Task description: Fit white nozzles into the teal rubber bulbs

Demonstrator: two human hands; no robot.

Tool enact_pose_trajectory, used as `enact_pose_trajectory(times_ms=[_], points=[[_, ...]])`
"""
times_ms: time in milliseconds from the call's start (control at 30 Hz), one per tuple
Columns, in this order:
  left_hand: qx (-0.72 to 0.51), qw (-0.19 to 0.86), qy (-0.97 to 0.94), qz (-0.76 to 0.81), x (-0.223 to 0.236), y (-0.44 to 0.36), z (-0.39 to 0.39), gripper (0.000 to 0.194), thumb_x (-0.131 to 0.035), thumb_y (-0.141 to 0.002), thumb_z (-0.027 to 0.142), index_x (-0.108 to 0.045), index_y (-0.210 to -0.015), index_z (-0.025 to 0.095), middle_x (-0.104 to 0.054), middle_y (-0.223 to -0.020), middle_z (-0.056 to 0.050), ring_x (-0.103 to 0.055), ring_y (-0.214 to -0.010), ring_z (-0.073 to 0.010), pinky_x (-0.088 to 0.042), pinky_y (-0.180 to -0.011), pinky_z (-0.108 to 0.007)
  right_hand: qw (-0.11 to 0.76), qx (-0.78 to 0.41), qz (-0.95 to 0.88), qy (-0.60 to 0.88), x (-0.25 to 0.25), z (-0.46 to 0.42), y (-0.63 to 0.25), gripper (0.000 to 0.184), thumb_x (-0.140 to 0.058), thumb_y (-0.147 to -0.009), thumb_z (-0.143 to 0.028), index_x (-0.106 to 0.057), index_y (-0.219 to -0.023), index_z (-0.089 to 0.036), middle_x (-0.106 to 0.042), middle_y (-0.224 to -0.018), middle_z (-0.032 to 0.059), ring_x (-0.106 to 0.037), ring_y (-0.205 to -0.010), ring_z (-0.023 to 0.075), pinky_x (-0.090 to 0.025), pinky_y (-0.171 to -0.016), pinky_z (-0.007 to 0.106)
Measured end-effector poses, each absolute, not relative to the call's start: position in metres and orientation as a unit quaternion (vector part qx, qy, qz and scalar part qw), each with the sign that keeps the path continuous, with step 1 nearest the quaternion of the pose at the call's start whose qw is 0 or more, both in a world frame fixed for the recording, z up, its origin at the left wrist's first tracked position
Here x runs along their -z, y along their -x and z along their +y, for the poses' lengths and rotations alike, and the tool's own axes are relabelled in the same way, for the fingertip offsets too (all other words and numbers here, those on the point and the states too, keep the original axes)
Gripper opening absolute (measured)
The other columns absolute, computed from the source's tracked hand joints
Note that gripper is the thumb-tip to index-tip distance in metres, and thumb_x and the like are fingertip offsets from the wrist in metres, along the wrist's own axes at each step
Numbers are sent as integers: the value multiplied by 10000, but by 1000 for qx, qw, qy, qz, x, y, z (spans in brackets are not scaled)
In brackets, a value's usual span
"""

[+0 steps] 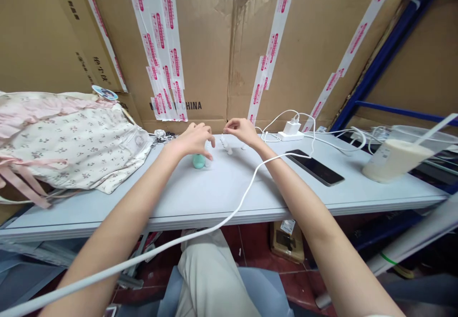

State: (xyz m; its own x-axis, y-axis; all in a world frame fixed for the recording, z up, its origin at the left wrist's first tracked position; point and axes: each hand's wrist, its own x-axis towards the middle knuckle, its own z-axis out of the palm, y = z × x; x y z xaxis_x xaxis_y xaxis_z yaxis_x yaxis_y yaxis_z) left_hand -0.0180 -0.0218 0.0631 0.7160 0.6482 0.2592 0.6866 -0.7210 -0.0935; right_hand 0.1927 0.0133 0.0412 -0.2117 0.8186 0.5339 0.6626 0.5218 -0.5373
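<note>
My left hand [198, 138] is over the table with its thumb and fingers curved and apart. Just below it is a small mint-green rounded object [199, 161], partly covered by the hand, with something clear beside it. Whether the fingers touch either one, I cannot tell. To the right, my right hand [242, 131] has its thumb and fingertips pinched together. Under the pinch are small whitish, partly see-through pieces [229, 150] on the table; what the fingertips hold is too small to make out.
A floral cloth bag [82, 140] lies at the left. On the right are a black phone [315, 166], a white charger [291, 127] and a plastic cup [393, 159] of pale drink with a straw. A white cable [214, 228] crosses above my arms. Cardboard [207, 59] stands behind the table [214, 197].
</note>
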Motion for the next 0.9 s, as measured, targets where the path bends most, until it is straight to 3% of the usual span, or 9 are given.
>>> enact_pose_trajectory(times_ms=[100, 233, 333, 467, 667, 900], points=[[23, 144, 930, -337, -56, 4, -28, 240, -738, -618, 427, -707, -719, 211, -595, -885, -57, -459, -996, -238, -282, -897, -356, 493, -237, -719, 429, -30, 21, -211, 145, -658, -709, -257, -666, -819, -162, -720, -790, 38, -674, -803, 158, -502, -743, 267], [31, 143, 927, -346, -40, -6, -26, 152, -733, -612, 296, -650, -566, 177, -594, -828, -86, -459, -1022, -272, -266, -919, -377, 514, -300, -705, 385, -17, 26, -215, 150, -700, -652, -201, -663, -791, -156, -718, -772, 43, -677, -786, 163, -535, -768, 297], [59, 96, 932, -346, -45, -8, -25, 130, -740, -580, 267, -638, -547, 193, -603, -814, -83, -484, -1033, -289, -270, -927, -379, 506, -314, -720, 357, -15, 23, -211, 136, -711, -640, -190, -669, -765, -159, -720, -796, 44, -676, -779, 161, -541, -790, 314], [149, -19, 923, -354, -76, -11, -20, 148, -740, -584, 320, -682, -675, 218, -640, -758, -31, -569, -930, -247, -340, -877, -337, 523, -346, -708, 325, -20, 18, -212, 154, -714, -632, -187, -669, -776, -156, -719, -801, 44, -676, -777, 160, -541, -807, 326], [381, -92, 850, -352, -71, -29, 10, 262, -709, -630, 339, -674, -819, 160, -685, -761, -36, -619, -730, -169, -445, -673, -258, 582, -305, -675, 334, -26, 17, -223, 175, -664, -655, -189, -671, -824, -144, -718, -880, 67, -671, -826, 168, -529, -807, 320], [446, -101, 808, -371, -26, -32, 32, 292, -713, -638, 418, -656, -776, 167, -690, -737, -33, -606, -651, -148, -467, -643, -265, 592, -189, -693, 366, -28, 9, -220, 119, -638, -718, -215, -716, -790, -162, -697, -1013, 95, -640, -958, 178, -500, -835, 296]])
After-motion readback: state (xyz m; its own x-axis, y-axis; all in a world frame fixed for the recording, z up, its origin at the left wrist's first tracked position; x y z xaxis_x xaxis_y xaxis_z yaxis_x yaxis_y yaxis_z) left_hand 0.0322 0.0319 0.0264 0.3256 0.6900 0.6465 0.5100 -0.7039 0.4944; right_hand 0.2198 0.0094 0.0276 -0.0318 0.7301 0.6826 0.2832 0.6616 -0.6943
